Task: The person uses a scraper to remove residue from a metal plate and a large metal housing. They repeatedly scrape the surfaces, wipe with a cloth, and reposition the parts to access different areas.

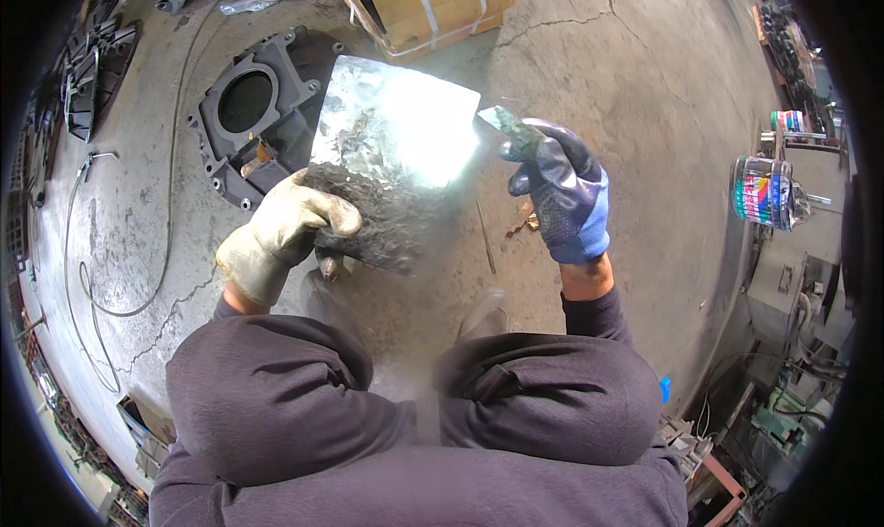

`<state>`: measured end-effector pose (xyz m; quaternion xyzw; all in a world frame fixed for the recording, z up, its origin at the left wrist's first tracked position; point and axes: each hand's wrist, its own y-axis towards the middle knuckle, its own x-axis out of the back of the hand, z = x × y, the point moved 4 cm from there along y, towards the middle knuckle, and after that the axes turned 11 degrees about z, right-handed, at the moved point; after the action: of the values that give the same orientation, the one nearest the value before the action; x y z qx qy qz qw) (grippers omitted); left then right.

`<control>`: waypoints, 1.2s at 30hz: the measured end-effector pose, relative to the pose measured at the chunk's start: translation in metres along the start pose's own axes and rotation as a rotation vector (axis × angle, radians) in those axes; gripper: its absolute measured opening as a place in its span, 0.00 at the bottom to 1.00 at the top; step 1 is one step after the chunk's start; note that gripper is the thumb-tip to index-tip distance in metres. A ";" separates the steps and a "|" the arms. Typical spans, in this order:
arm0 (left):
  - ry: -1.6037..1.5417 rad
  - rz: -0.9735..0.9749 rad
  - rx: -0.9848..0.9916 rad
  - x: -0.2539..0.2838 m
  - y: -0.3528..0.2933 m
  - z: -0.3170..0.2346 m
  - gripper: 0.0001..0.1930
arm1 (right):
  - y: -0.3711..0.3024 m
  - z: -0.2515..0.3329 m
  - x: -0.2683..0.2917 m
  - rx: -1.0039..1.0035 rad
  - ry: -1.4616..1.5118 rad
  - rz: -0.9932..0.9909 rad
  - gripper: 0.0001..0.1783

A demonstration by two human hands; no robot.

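Note:
My left hand, in a cream work glove, grips the lower left edge of a square flat plate. The plate is tilted in front of my knees; its upper right part is washed out by glare, and its lower part looks dark and smeared. To the right of the plate, my right hand, in a blue glove with a dark coated palm, pinches a small flat greenish piece with a pale tip. That tip points at the plate's upper right corner, a little apart from it. The piece's exact kind is unclear.
A grey cast metal housing with a round opening lies on the concrete floor behind the plate. A strapped yellow carton stands at the back. A hose trails at the left. Labelled tins and machinery line the right.

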<state>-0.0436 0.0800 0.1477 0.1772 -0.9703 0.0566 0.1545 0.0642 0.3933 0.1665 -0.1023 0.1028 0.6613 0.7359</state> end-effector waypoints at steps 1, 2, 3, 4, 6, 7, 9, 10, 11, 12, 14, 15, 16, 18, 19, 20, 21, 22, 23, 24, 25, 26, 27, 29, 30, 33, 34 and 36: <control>-0.079 0.009 0.084 0.000 0.000 0.000 0.14 | 0.001 -0.002 -0.002 -0.004 0.021 -0.002 0.25; -0.158 0.013 0.168 -0.001 0.000 0.000 0.14 | 0.003 -0.004 -0.004 0.005 0.051 -0.005 0.25; -0.250 0.022 0.257 0.000 -0.001 0.001 0.14 | 0.004 -0.006 -0.006 0.014 0.081 -0.006 0.26; -0.245 0.050 0.232 0.000 0.002 -0.001 0.14 | 0.005 -0.008 -0.006 -0.001 0.078 -0.010 0.28; -0.137 0.126 0.065 0.002 0.008 -0.007 0.14 | 0.006 -0.011 -0.009 -0.015 0.046 0.001 0.28; -0.053 0.154 -0.105 0.002 0.010 -0.013 0.13 | 0.007 -0.012 -0.010 -0.021 0.029 0.007 0.27; 0.207 0.138 -0.226 0.001 0.011 -0.014 0.11 | 0.006 -0.012 -0.009 -0.016 0.017 -0.041 0.23; 0.245 0.099 -0.232 0.000 0.009 -0.013 0.10 | 0.005 -0.013 -0.009 -0.015 0.006 -0.059 0.22; 0.137 0.073 -0.142 0.001 0.008 -0.006 0.10 | 0.004 -0.014 -0.007 -0.023 -0.014 -0.075 0.21; -0.053 0.027 0.017 -0.002 0.003 0.002 0.09 | 0.003 -0.014 -0.006 -0.023 -0.038 -0.068 0.19; -0.133 -0.025 0.064 -0.005 -0.005 0.010 0.08 | 0.000 -0.017 -0.002 -0.023 -0.096 -0.035 0.15; -0.023 -0.030 -0.047 -0.002 -0.005 0.010 0.07 | -0.001 -0.022 0.003 -0.054 -0.133 -0.068 0.15; -0.027 -0.089 -0.017 -0.001 -0.010 0.013 0.06 | -0.002 -0.026 0.007 -0.071 -0.164 -0.083 0.15; -0.289 -0.239 0.126 0.006 -0.016 0.025 0.04 | -0.005 -0.036 0.015 -0.084 -0.168 -0.125 0.15; -0.362 -0.246 0.186 0.009 -0.018 0.028 0.03 | -0.006 -0.040 0.018 -0.076 -0.142 -0.154 0.15; -0.257 -0.198 0.202 0.012 -0.016 0.028 0.03 | -0.009 -0.045 0.025 -0.142 -0.123 -0.223 0.15; -0.107 -0.154 0.154 0.014 -0.013 0.025 0.03 | -0.008 -0.042 0.026 -0.046 -0.119 -0.165 0.15; -0.022 -0.080 0.077 0.015 -0.011 0.019 0.03 | -0.009 -0.040 0.028 -0.030 -0.113 -0.154 0.16; 0.032 -0.056 0.034 0.014 -0.007 0.016 0.03 | -0.010 -0.037 0.031 -0.038 -0.108 -0.169 0.16; 0.089 -0.048 -0.037 0.013 -0.005 0.011 0.05 | -0.008 -0.030 0.031 0.031 -0.117 -0.125 0.20; 0.159 -0.032 -0.162 0.011 0.000 0.005 0.08 | -0.008 -0.025 0.031 0.057 -0.134 -0.115 0.20; -0.034 -0.044 -0.052 0.008 0.001 0.009 0.10 | -0.007 -0.019 0.030 0.079 -0.153 -0.097 0.20; -0.233 -0.056 0.084 0.004 0.002 0.014 0.12 | -0.006 -0.013 0.028 0.105 -0.171 -0.098 0.20; -0.407 -0.077 0.199 0.000 0.002 0.016 0.14 | -0.005 -0.006 0.018 0.129 -0.115 -0.017 0.21; -0.400 -0.059 0.218 0.000 0.002 0.016 0.15 | -0.005 -0.004 0.012 0.147 -0.119 0.012 0.22; -0.201 0.019 0.158 0.003 0.005 0.009 0.15 | -0.006 0.001 -0.001 0.123 -0.128 0.077 0.21; -0.103 0.034 0.099 0.005 0.005 0.005 0.15 | -0.006 0.002 -0.004 0.106 -0.141 0.102 0.19; 0.044 0.022 -0.030 0.006 0.005 -0.003 0.16 | -0.008 0.004 -0.007 0.092 -0.126 0.105 0.17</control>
<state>-0.0495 0.0829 0.1527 0.1629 -0.9693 0.0476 0.1779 0.0710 0.3867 0.1721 -0.0212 0.0919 0.6989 0.7090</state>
